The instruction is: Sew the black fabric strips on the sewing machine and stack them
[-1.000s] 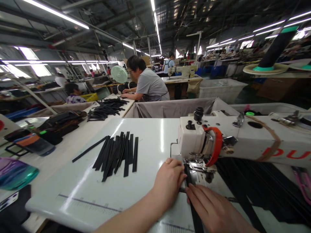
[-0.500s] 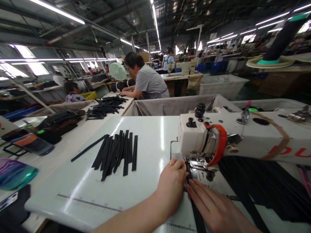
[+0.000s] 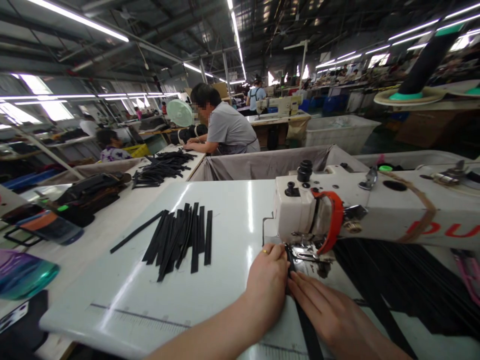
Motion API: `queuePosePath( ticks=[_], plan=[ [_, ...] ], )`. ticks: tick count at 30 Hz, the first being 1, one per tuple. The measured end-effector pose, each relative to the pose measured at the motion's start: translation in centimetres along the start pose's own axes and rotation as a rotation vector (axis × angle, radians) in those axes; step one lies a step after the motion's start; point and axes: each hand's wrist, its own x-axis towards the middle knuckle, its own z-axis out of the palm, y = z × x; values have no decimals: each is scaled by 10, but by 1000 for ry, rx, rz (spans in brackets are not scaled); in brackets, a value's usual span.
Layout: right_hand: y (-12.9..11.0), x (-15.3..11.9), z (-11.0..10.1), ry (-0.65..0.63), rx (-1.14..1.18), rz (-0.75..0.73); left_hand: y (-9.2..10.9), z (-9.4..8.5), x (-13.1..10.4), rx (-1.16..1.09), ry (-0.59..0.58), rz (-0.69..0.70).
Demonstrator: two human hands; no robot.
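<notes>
A black fabric strip (image 3: 308, 332) runs from the table's front edge up under the presser foot (image 3: 305, 252) of a white sewing machine (image 3: 296, 207). Close to the needle area, my left hand (image 3: 267, 277) is closed on the strip's left side with curled fingers; a ring shows on one of them. My right hand (image 3: 330, 307) is just below, its fingers pressed together against the strip from the right, the thumb hidden. The needle tip cannot be made out behind the hands. On the white tabletop to the left lies a pile of short black strips (image 3: 180, 237).
Long black strips (image 3: 405, 285) lie right of the hands, under the machine arm. Pink-handled scissors or a similar tool (image 3: 467, 275) are at the right edge. Bottles (image 3: 28, 272) stand at left. Beyond a cloth-lined bin (image 3: 270, 162), a co-worker (image 3: 228, 125) leans over more black strips.
Both hands remain on the strip by the presser foot, with the right hand slightly higher along it. The view has shifted slightly; the pile of short strips looks unchanged.
</notes>
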Motion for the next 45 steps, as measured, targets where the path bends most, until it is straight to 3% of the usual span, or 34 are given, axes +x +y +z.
queuePosePath(
  ticks=[6,12,26,45],
  plan=[
    [1,-2,1,-9,11,15,0,-7,0,-60,23,16],
    [8,3,-1,-47,-2,28,0,-11,3,-82,65,-53],
    [25,3,-15,-156,435,77,-2,-12,2,-179,73,-84],
    [33,-3,8,-192,140,121,-5,-20,0,-208,17,-37]
  ],
)
